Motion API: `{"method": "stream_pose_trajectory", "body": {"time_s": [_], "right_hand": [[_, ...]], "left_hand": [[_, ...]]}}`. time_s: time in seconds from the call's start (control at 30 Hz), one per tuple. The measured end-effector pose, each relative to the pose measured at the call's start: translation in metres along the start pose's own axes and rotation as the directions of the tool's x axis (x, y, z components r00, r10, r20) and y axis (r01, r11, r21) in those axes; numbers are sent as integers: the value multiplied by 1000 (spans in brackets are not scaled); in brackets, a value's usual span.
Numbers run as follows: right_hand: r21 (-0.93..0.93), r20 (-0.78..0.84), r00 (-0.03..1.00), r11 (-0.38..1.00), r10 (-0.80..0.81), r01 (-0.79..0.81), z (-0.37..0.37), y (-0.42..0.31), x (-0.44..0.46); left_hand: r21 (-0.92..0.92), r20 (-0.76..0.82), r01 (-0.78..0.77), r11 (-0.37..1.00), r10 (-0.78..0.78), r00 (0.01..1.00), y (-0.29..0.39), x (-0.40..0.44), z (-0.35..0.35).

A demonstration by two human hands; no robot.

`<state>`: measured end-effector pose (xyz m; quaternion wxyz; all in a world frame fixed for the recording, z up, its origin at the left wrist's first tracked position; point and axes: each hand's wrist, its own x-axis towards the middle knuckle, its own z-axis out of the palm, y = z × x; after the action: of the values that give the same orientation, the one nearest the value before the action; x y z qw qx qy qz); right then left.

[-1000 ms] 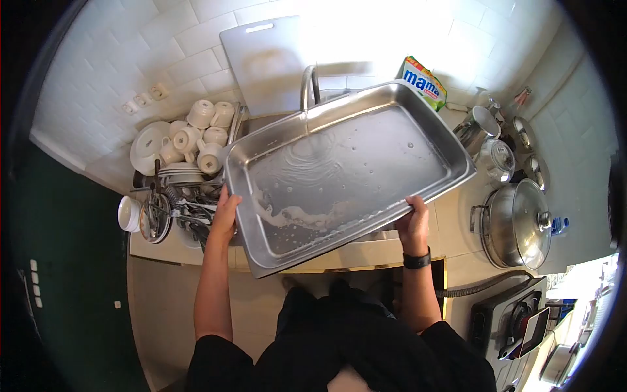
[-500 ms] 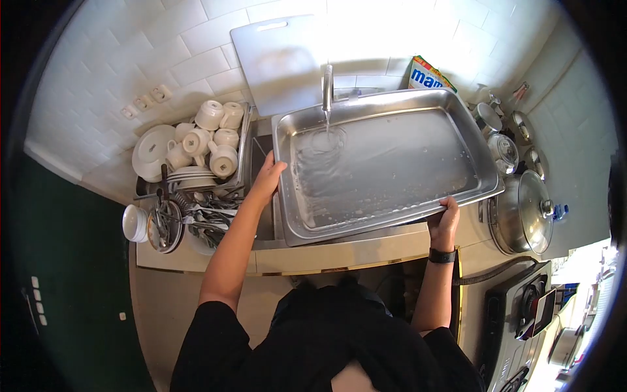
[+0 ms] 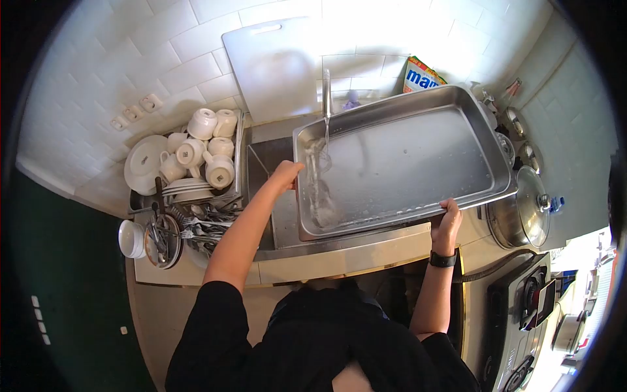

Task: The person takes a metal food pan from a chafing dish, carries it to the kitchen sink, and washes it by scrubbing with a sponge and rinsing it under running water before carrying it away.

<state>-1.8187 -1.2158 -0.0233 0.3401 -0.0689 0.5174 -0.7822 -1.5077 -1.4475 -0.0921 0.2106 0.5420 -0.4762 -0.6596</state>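
Note:
A large rectangular steel pan (image 3: 418, 153) is held over the sink (image 3: 284, 219), tilted so that water gathers along its left end. My left hand (image 3: 286, 176) grips the left rim, with the thumb on top. At the near right rim, my right hand (image 3: 447, 222) is closed on the edge, its lower fingers hidden beneath. From the faucet (image 3: 327, 91) a thin stream falls into the pan's left part. Droplets and some bubbles cling to the pan's bottom.
Left of the sink stands a rack with white mugs (image 3: 191, 152), plates (image 3: 145, 164) and piled cutlery (image 3: 208, 225). A white cutting board (image 3: 271, 68) leans on the tiles. A lidded pot (image 3: 522, 212) and a gas stove (image 3: 516, 320) are at right.
The pan has shifted right and tipped further to the left. Its water has drained from the middle toward the left end. Both hands keep their grip, and more of the sink shows.

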Motion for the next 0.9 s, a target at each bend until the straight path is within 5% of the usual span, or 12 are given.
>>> {"method": "stream_pose_trajectory", "body": {"time_s": [0.47,0.67,0.77,0.9], "right_hand": [[-152,10,952,941,-306,303,27,0,-43],[-249,111,901,865,-420,435,37,1,-69],[-312,152,872,814,-465,489,46,-3,-81],[-317,151,893,835,-424,450,48,-5,-94]], "left_hand": [[57,2,175,983,-175,985,-20,72,42],[-87,51,164,983,-160,986,-45,103,58],[-176,214,110,978,-71,974,-54,100,54],[-200,88,134,971,-118,989,-37,70,69]]}}
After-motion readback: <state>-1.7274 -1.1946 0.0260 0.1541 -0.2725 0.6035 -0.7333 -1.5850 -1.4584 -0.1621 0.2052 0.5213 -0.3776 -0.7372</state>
